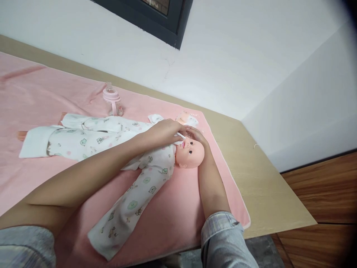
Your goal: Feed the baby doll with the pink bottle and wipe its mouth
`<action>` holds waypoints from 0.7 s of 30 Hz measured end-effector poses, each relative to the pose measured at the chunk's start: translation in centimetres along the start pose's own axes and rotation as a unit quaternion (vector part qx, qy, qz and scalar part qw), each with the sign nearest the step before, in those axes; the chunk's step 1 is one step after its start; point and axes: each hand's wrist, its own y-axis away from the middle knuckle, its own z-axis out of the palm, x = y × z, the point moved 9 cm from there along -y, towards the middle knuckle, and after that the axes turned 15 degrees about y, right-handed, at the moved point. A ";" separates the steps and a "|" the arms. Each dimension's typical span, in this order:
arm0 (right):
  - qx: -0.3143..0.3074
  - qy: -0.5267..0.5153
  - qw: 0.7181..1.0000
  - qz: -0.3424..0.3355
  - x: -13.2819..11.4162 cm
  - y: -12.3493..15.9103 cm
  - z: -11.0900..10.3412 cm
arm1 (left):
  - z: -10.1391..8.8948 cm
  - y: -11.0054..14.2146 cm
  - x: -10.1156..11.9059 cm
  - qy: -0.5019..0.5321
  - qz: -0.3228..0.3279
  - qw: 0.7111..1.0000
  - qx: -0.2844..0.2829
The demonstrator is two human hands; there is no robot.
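Item: baby doll (156, 156) in printed sleepsuit, lying on its back across the pink towel (41, 93) on the table (264, 178), head toward the table's right end. Your left hand (164, 132) pinches a thin white swab (180, 136) at the doll's mouth, fingers closed on it. Your right hand (198, 136) cups the doll's head, fingers loosely curled. Pink bottle (112, 98) stands behind. Risk: the head may roll if your right hand loosens, driving the swab off target.
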 end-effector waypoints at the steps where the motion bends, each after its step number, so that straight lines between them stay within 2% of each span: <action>1: -0.001 0.000 1.000 -0.001 0.0 0.0 0.0 | 0.0 0.0 0.0 0.000 0.002 1.000 -0.001; 10: 0.004 -0.008 1.000 0.004 0.2 -0.2 -0.2 | 0.2 -0.3 -0.3 0.000 0.003 1.000 0.016; 15: -0.011 -0.015 1.000 -0.013 0.1 -0.2 -0.1 | -1.0 -0.2 -0.1 0.016 0.009 0.999 0.039; 18: -0.011 -0.012 1.000 -0.008 0.1 -0.1 -0.1 | -1.3 -0.1 0.3 0.046 0.014 0.998 0.031; 21: -0.006 -0.005 1.000 -0.001 0.0 0.0 -0.1 | -0.9 0.0 0.6 0.073 0.017 0.997 0.008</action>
